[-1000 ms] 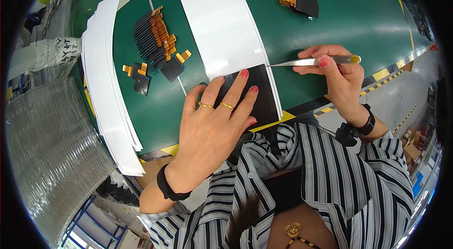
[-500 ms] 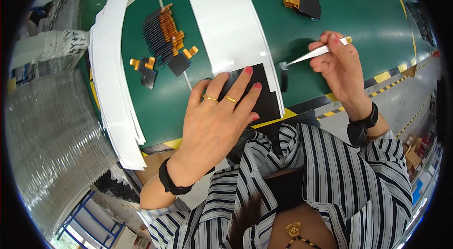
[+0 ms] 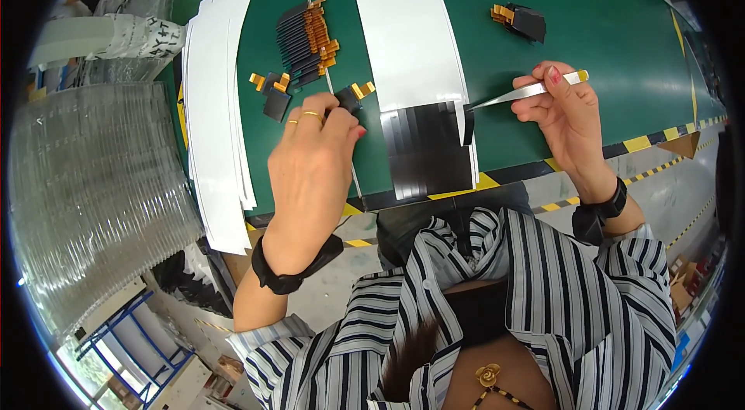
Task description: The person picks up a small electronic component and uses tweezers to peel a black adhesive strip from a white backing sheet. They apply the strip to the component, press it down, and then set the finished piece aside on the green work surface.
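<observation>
My right hand (image 3: 570, 111) holds silver tweezers (image 3: 512, 93) by the middle. Their tip meets a narrow black strip (image 3: 468, 126) at the right edge of a black sheet (image 3: 419, 154), which lies on a long white sheet (image 3: 400, 22). To the left, my left hand (image 3: 310, 158) has its bent fingers down on a small black panel with an orange ribbon tail (image 3: 362, 90). Its fingers partly hide the panel. Just left of that hand lies another such panel (image 3: 277, 105), touching one more behind it.
Many overlapping black panels with orange tails (image 3: 299, 45) form a row farther back. A smaller pile (image 3: 526, 23) sits on the right of the green table (image 3: 621, 45). White sheets (image 3: 221, 99) are stacked at the left, beside a tall pile of clear plastic trays (image 3: 101, 192).
My left hand has lifted off the black sheet and moved left to a small panel. The tweezers' tip now holds a dark strip against the sheet's right edge. The view has shifted slightly.
</observation>
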